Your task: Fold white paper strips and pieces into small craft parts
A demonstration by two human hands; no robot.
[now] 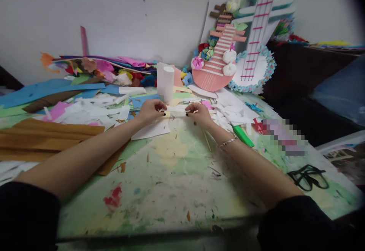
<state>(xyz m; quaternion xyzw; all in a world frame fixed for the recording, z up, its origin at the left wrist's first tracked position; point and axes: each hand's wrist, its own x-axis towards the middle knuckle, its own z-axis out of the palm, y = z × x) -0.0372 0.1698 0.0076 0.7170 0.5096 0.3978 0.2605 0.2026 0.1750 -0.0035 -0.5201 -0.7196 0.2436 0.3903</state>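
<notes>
My left hand [150, 110] and my right hand [199, 113] are stretched out over the paint-stained table [171, 182]. Both pinch the ends of a narrow white paper strip [176, 109] held flat between them, just above the table. A white sheet [152, 129] lies under my left hand. A bracelet sits on my right wrist. A white paper tube [168, 84] stands upright just behind the strip.
Brown corrugated paper [48, 139] lies at the left. Coloured paper scraps [94, 68] pile up at the back left. Two paper guitar models [221, 61] lean on the wall. A green tool [242, 136] and black scissors [308, 177] lie at the right.
</notes>
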